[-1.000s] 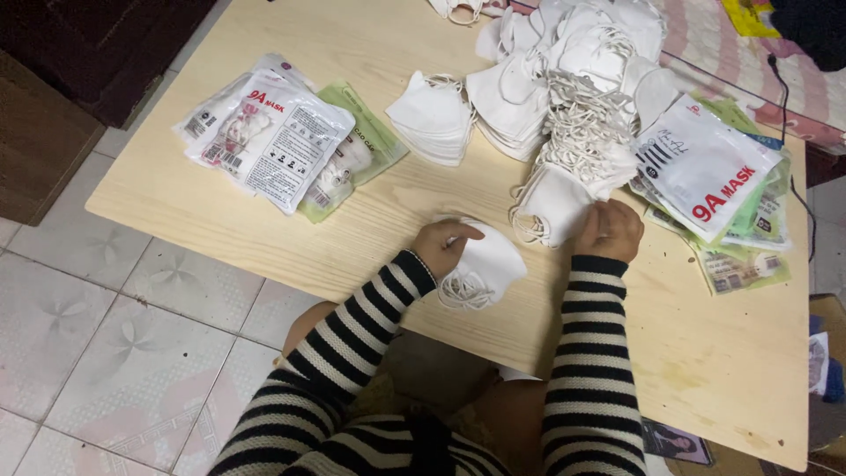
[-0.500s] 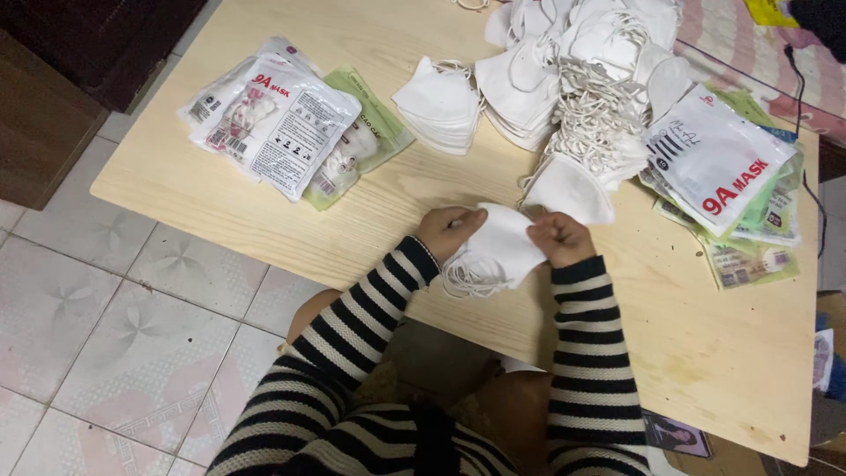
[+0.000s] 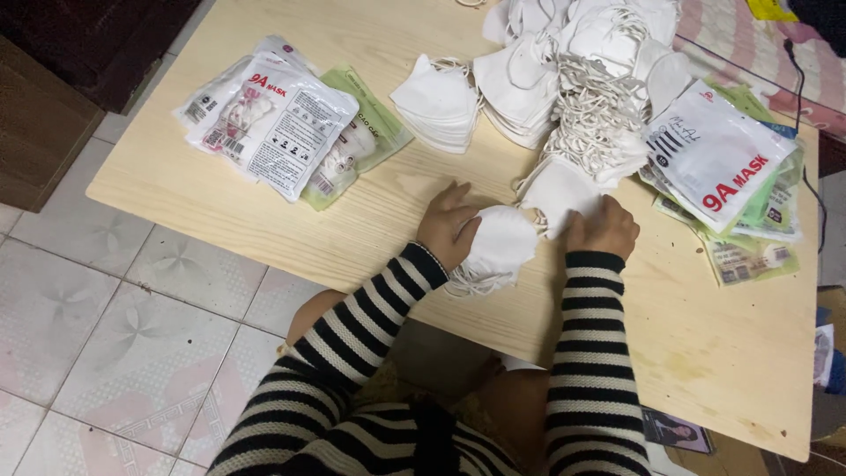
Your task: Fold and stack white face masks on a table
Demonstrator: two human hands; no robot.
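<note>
My left hand [image 3: 448, 227] grips a small stack of folded white masks [image 3: 498, 247] near the table's front edge, their ear loops hanging below. My right hand [image 3: 604, 227] is closed on the edge of another white mask [image 3: 557, 189] that lies at the foot of a large heap of white masks [image 3: 582, 79]. Both arms wear black-and-white striped sleeves.
The pale wooden table [image 3: 264, 220] holds sealed mask packets [image 3: 278, 123] at the left, a neat mask stack [image 3: 438, 97] in the middle and empty printed bags [image 3: 723, 167] at the right. Tiled floor [image 3: 106, 335] lies at the left, a dark cable [image 3: 806, 132] at the far right.
Both hands came together on the masks at the front edge. My right hand left the pile's edge, met the left, then closed on another mask.
</note>
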